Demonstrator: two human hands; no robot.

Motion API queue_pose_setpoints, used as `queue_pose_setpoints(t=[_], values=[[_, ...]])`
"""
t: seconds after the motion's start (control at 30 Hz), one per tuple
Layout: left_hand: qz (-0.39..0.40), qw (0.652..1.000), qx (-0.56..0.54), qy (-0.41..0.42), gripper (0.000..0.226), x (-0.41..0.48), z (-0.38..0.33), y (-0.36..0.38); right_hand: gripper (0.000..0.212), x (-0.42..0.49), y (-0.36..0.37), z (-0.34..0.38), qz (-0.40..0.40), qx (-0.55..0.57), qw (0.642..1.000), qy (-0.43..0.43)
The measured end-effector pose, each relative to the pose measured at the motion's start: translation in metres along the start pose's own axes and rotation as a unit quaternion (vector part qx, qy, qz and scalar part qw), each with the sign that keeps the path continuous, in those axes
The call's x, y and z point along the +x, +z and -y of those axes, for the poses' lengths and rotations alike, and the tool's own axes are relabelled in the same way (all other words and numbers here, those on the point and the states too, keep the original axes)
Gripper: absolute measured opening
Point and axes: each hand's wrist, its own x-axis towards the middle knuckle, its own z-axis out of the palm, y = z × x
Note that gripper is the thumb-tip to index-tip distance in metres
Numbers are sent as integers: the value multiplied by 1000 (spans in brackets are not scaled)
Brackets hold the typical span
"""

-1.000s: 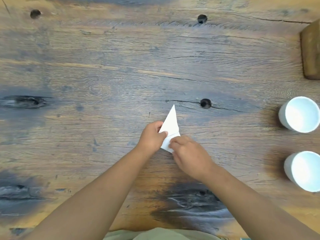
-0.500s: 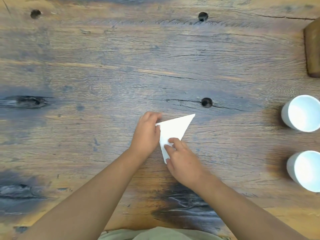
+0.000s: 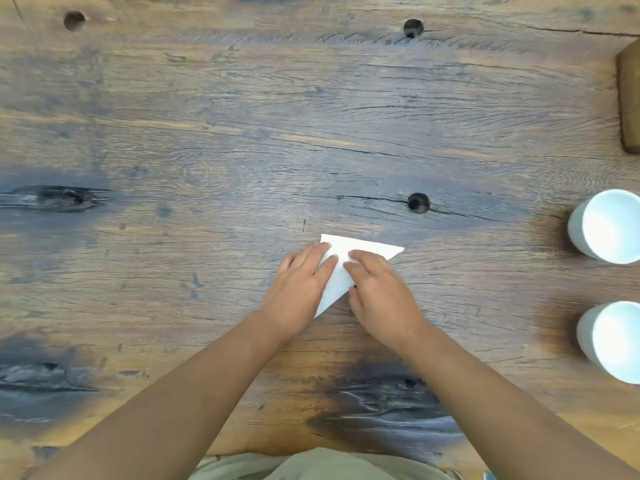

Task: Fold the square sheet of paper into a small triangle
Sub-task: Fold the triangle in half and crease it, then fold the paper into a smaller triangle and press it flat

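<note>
The white paper (image 3: 341,258), folded into a triangle, lies flat on the wooden table (image 3: 242,133) near the middle. One corner points right, one points down toward me. My left hand (image 3: 298,289) lies flat on its left part with straight fingers pressing down. My right hand (image 3: 377,289) presses on the paper's right part, fingers stretched over it. Both hands hide much of the sheet.
Two white cups (image 3: 609,226) (image 3: 613,341) stand at the right edge. A brown wooden block (image 3: 630,98) sits at the far right. Dark knot holes (image 3: 418,203) mark the table top. The table's near edge runs just in front of my body.
The paper was held up in pinching fingers and turned; now it lies flat, its long corner swung from up to right. Both hands have flattened onto it.
</note>
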Motion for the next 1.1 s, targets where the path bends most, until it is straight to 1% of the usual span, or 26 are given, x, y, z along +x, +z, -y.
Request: queue_pose_setpoints(t=[0.1,0.2,0.3,0.37,0.43,0.73,0.9,0.97,1.03,1.1], values=[[18,1000,14,-5,76,1,2,0,47,-1,4,-1,16,-54,998,-11],[34,999,32,12,82,3,3,2,47,-1,6,-1,15,-68,997,-16],[53,998,37,24,77,7,3,2,48,4,4,0,-5,-41,999,-13],[63,998,30,11,70,9,2,3,50,9,4,1,-8,-26,1000,-12],[63,997,34,-2,67,10,0,4,49,12,5,2,-5,-21,1000,-13],[62,997,35,-23,77,13,-6,0,57,23,7,-1,-10,30,999,-23],[86,995,36,-28,74,13,-8,-4,63,20,8,-9,9,24,999,-41],[103,994,42,-25,79,12,-8,-6,57,18,11,-12,9,11,999,-48],[115,992,47,-21,83,12,-8,-7,41,15,12,-16,2,5,999,-48],[123,991,47,-18,80,13,-8,-9,25,11,10,-24,-10,0,999,-35]])
